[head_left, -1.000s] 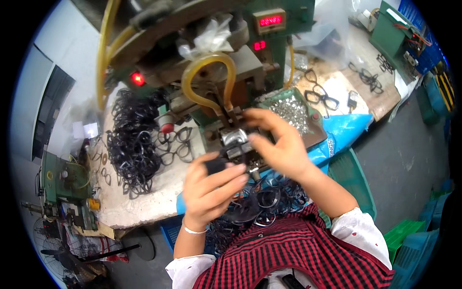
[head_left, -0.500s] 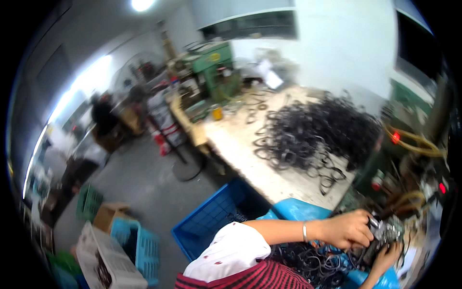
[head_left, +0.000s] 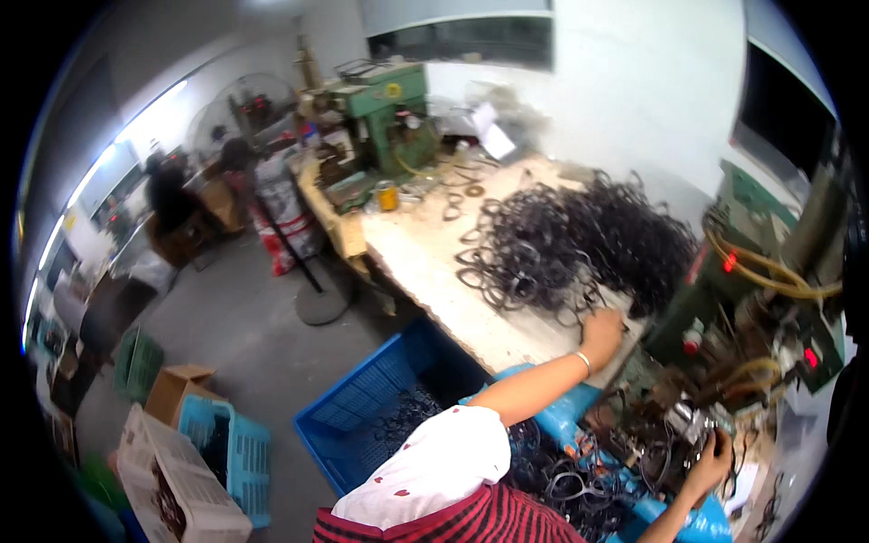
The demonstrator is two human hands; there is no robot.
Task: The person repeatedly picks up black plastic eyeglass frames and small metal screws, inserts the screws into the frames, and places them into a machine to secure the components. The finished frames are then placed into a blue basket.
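Two hands work well apart at the right side of the frame. Largest item: long pale worktop (head_left: 425, 262) running from upper centre down to lower right, edge worn. On it, right of centre, a big heap of black loop-shaped frame parts (head_left: 579, 240), tangled and spread wide. Upper centre: green bench machine (head_left: 389, 109) at the far end of the worktop. Right edge: dark green machine with yellow hoses and red indicator lights (head_left: 769, 290). Lower centre, on the grey floor below the worktop: blue plastic crate (head_left: 371, 412), a few black parts inside it. Lower left: smaller light-blue basket (head_left: 240, 452) beside a brown cardboard box (head_left: 176, 389).

Left hand (head_left: 602, 330), bracelet at the wrist, arm stretched from the white sleeve, rests at the near edge of the black heap, fingers on the loops; whether it grips one, cannot tell. Right hand (head_left: 711, 457), lower right, is closed around a small metal fixture (head_left: 688, 421) on the machine, with loose black frame parts (head_left: 579, 484) piled just below it.
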